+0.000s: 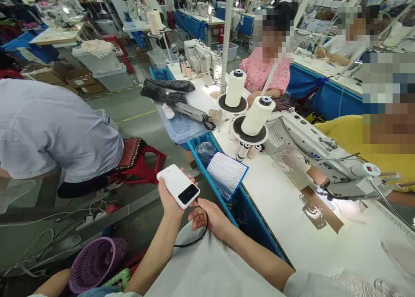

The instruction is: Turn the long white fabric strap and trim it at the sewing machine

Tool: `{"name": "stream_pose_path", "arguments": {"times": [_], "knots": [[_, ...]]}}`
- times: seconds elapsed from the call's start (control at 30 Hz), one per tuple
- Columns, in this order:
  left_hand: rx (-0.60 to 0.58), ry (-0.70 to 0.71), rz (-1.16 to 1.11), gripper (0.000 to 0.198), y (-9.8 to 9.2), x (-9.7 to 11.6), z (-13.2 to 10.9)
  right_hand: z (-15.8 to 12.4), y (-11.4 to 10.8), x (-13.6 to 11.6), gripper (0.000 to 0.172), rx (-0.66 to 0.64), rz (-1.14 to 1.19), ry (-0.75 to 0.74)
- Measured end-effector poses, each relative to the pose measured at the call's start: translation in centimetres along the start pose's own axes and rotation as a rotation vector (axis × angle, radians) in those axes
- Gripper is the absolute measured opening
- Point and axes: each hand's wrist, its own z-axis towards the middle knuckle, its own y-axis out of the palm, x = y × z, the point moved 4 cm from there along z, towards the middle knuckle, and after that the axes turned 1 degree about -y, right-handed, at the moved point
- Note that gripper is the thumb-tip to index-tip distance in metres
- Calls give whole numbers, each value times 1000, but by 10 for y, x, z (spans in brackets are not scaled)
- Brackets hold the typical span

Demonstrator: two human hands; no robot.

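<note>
A white power bank with a dark display window at its near end rests in my left hand. The fingers wrap round its sides. Close to the display end, my right hand pinches the end of a black cable against the power bank's edge. From there the cable loops down past my shirt front. Whether the plug sits fully in the port is hidden by my fingers.
To the right, a white sewing table carries thread cones and a sewing machine. A blue trough with a printed sheet runs along its edge. Co-workers sit around; a red stool and purple basket stand left.
</note>
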Motion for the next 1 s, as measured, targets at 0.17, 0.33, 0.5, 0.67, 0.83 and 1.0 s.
{"name": "stream_pose_path", "arguments": {"times": [0.17, 0.33, 0.5, 0.67, 0.83, 1.0], "knots": [[144, -101, 112, 49, -10, -21, 3, 8, -11, 11, 54, 28, 121, 61], [125, -102, 132, 51, -6, -24, -2, 4, -18, 11, 52, 32, 119, 81], [165, -85, 141, 50, -6, -22, -2, -1, -21, 9, 58, 10, 85, 63], [261, -141, 107, 50, -34, -29, -6, -6, -21, 16, 52, -53, -23, 97], [257, -111, -23, 55, -61, -21, -21, -16, -14, 22, 49, -245, -121, 130], [69, -9, -174, 65, -63, 6, -42, -26, -4, 28, 43, -400, -176, 182]]}}
